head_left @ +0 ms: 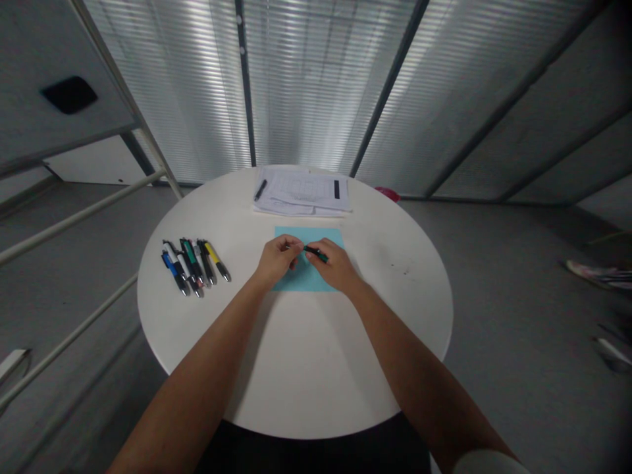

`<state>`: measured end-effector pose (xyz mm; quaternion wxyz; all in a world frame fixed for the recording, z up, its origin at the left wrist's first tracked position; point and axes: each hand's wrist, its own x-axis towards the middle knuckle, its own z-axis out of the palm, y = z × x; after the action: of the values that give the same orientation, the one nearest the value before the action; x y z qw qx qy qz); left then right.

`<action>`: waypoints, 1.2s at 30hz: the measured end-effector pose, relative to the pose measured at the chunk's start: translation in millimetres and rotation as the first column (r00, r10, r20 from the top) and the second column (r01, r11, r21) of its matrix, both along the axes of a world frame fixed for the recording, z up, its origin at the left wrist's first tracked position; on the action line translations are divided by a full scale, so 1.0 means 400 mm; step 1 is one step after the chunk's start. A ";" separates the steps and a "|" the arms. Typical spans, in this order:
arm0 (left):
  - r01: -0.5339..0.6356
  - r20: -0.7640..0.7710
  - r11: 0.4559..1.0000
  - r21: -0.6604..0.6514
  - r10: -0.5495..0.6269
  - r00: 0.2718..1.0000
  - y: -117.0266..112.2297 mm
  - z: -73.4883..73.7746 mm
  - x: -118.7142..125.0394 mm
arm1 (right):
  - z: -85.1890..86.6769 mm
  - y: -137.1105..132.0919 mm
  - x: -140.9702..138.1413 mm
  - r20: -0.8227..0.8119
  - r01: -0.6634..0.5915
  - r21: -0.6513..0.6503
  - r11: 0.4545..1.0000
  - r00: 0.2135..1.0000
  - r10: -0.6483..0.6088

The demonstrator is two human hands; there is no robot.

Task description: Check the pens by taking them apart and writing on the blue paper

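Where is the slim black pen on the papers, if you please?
Head view: the slim black pen lies on the left part of the white paper stack, beyond the light-blue sheet.

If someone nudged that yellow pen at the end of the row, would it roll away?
Probably, at least a little. The yellow pen looks light and round-barrelled, and the white table looks smooth, so it could roll easily. The black pen lying close beside it might stop it rolling that way.

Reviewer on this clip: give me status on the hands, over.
Right hand holding dark green pen over blue sheet. Left hand close against the pen's tip. Row of pens left of the hands.
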<state>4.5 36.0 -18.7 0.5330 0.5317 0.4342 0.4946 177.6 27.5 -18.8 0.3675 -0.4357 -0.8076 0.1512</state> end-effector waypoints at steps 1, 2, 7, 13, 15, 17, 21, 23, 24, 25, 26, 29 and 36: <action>-0.003 -0.005 1.000 0.001 0.003 1.000 0.001 -0.001 0.000 | 0.001 -0.001 0.000 0.002 0.001 -0.002 1.000 1.000 -0.001; -0.007 -0.007 1.000 0.001 0.007 1.000 0.001 -0.002 -0.001 | 0.002 -0.001 0.000 0.002 0.003 -0.003 1.000 1.000 -0.003; -0.016 -0.012 1.000 0.000 0.016 1.000 0.003 -0.007 0.001 | 0.004 -0.002 -0.002 0.005 0.008 0.004 1.000 1.000 -0.008; -0.037 0.036 0.998 0.054 0.035 0.999 0.004 -0.008 0.001 | -0.001 0.000 0.000 -0.011 0.011 0.009 1.000 1.000 -0.011; -0.044 0.029 0.998 0.054 0.042 0.999 0.005 -0.009 0.001 | 0.000 -0.001 -0.001 -0.018 0.012 0.010 1.000 1.000 -0.012; -0.037 0.010 0.998 0.046 0.037 0.999 0.006 -0.012 0.002 | 0.003 -0.003 -0.002 -0.022 0.012 0.011 1.000 1.000 -0.012; -0.025 0.001 0.998 0.055 0.025 1.000 0.008 -0.015 -0.003 | 0.006 -0.005 -0.004 -0.018 0.024 0.010 1.000 1.000 -0.024; -0.078 -0.073 0.988 0.133 0.089 0.993 0.008 -0.012 -0.013 | 0.004 -0.003 -0.003 -0.014 0.031 0.017 0.999 0.999 -0.031; -0.116 -0.151 0.973 0.197 0.147 0.978 0.007 -0.009 -0.018 | 0.002 -0.002 -0.002 -0.013 0.038 0.023 0.999 0.999 -0.037; -0.150 -0.254 0.951 0.270 0.221 0.942 0.006 -0.007 -0.024 | 0.000 0.000 -0.001 -0.013 0.045 0.028 0.999 0.999 -0.045; -0.165 -0.371 0.926 0.340 0.293 0.881 0.005 -0.005 -0.029 | -0.002 0.002 0.000 -0.016 0.054 0.031 0.998 0.998 -0.054; -0.110 -0.668 0.896 0.431 0.399 0.628 -0.002 -0.007 -0.033 | -0.007 0.006 0.001 -0.026 0.078 0.032 0.996 0.997 -0.077; 0.028 -0.833 0.927 0.375 0.323 0.449 -0.011 -0.025 -0.022 | -0.008 0.008 0.000 0.009 0.101 0.032 0.994 0.995 -0.101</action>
<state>-4.1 31.6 -28.6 0.0858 0.7515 0.6009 0.2584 177.8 30.9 -22.0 0.3773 -0.4710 -0.7886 0.1176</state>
